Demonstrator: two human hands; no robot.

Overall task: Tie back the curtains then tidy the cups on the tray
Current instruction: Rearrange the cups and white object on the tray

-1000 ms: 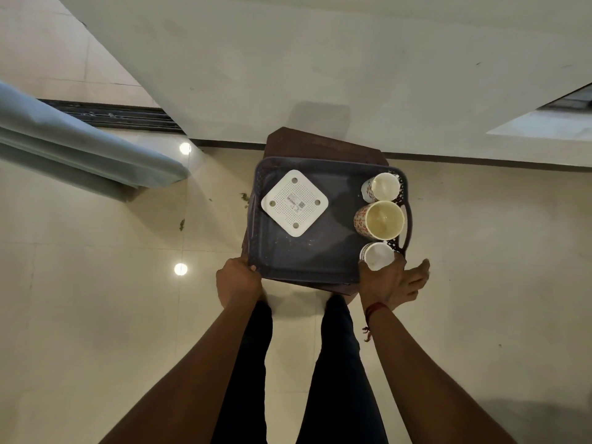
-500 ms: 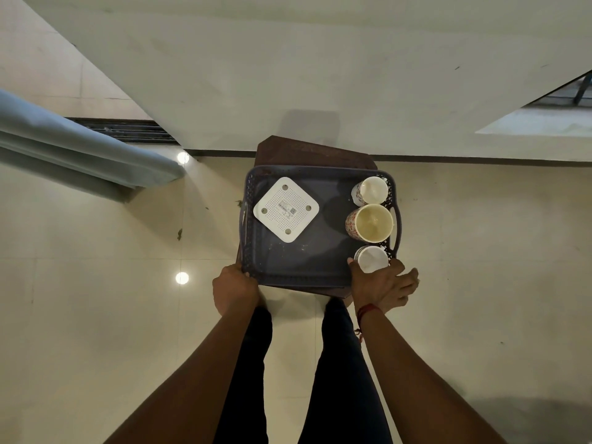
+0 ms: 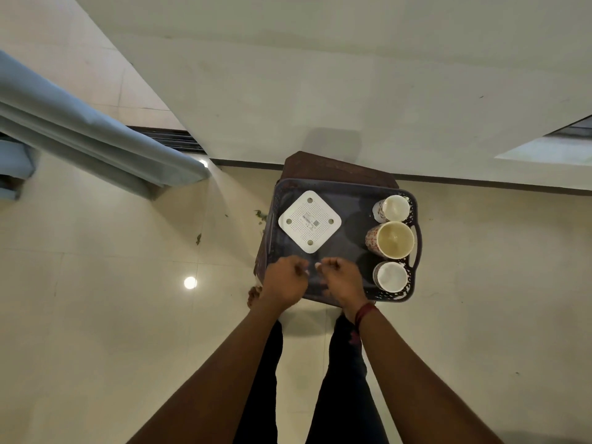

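A dark plastic tray (image 3: 346, 251) rests on a brown stool (image 3: 333, 169). Three cups stand in a row along its right side: a small white cup (image 3: 393, 208) at the back, a larger patterned cup (image 3: 392, 240) in the middle, a small white cup (image 3: 390, 277) at the front. A white square perforated device (image 3: 309, 221) lies on the tray's left half. My left hand (image 3: 283, 282) and my right hand (image 3: 341, 278) hover close together over the tray's near edge, fingers curled, holding nothing. A blue-grey curtain (image 3: 96, 139) hangs at the left.
A white wall (image 3: 320, 75) rises just behind the stool. Glossy tiled floor (image 3: 112, 315) surrounds it, with a few leaf scraps (image 3: 261, 214) left of the tray. A dark door track (image 3: 169, 137) runs behind the curtain. My legs stand directly below the tray.
Both hands have left the tray's near corners and come together over the middle of its near edge. The right hand has moved away from the front small cup.
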